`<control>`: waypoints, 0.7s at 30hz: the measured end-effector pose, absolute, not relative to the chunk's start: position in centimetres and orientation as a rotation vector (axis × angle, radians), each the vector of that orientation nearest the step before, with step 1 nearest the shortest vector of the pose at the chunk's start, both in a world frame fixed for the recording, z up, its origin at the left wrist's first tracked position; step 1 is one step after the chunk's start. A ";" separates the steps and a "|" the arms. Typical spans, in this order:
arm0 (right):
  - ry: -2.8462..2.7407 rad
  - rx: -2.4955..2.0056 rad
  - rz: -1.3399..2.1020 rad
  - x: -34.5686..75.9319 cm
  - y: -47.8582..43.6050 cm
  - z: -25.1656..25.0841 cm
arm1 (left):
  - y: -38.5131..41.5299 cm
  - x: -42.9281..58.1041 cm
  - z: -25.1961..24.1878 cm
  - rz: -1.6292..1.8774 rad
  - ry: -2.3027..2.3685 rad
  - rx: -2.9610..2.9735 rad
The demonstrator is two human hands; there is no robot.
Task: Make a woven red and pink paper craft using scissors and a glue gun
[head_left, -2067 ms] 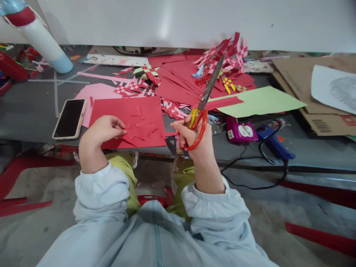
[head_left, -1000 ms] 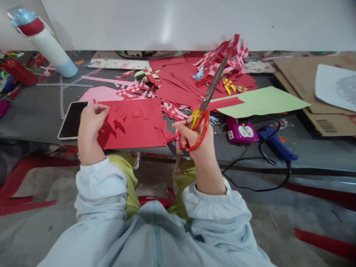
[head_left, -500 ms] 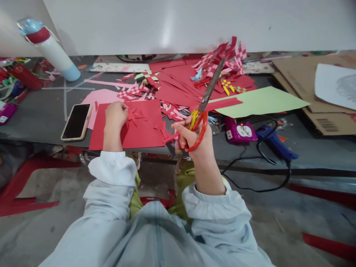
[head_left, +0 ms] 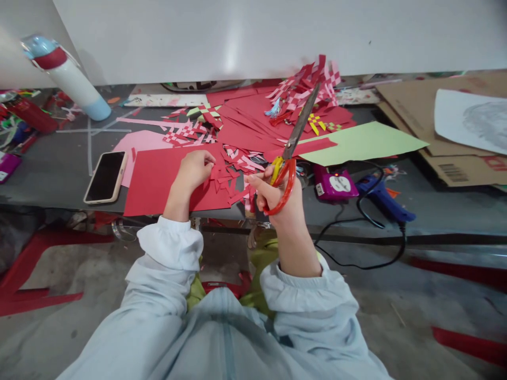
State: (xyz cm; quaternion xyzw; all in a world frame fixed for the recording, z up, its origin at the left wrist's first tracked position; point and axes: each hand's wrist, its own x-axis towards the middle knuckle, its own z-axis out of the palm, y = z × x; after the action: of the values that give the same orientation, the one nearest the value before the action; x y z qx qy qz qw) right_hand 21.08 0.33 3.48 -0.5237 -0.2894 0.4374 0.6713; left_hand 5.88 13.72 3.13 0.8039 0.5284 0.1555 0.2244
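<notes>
My right hand (head_left: 279, 192) grips a pair of scissors (head_left: 303, 124) by the red-wrapped handles, yellow near the pivot. Its dark blades are closed and point up and away over the table. My left hand (head_left: 194, 171) rests over a sheet of red paper (head_left: 154, 182) with its fingers curled in. Whether anything is inside those fingers is hidden. Small red paper scraps (head_left: 225, 182) lie just right of it, at the sheet's right edge. Pink-and-red woven paper pieces (head_left: 180, 132) are scattered behind the sheet.
A phone (head_left: 105, 177) and a bottle (head_left: 73, 79) stand to the left. On the right are pale green paper (head_left: 364, 142), a purple box (head_left: 335, 182), a blue glue gun (head_left: 384, 199) with a looping black cable, and cardboard (head_left: 447, 121). More red sheets (head_left: 249, 124) lie behind.
My left hand has moved right across the red sheet, and the scraps on it have shifted to its right edge. My right hand still holds the scissors in much the same place.
</notes>
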 end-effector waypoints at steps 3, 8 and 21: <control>-0.649 -1.187 0.970 21.0 0.4 3.4 | 13.5 5.6 3.2 0.507 1.277 2.145; -0.657 -1.174 0.966 20.8 0.6 3.0 | 13.0 4.4 3.6 0.654 1.234 2.194; -0.758 -1.268 1.005 20.2 1.3 2.2 | 12.7 0.1 4.4 0.654 1.649 1.997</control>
State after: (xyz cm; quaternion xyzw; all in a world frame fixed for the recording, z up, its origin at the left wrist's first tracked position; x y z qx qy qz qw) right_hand 20.20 1.30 2.23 -0.5531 -0.3306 0.4381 0.6268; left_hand 0.07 12.67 4.38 0.7272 0.6002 0.2379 0.2331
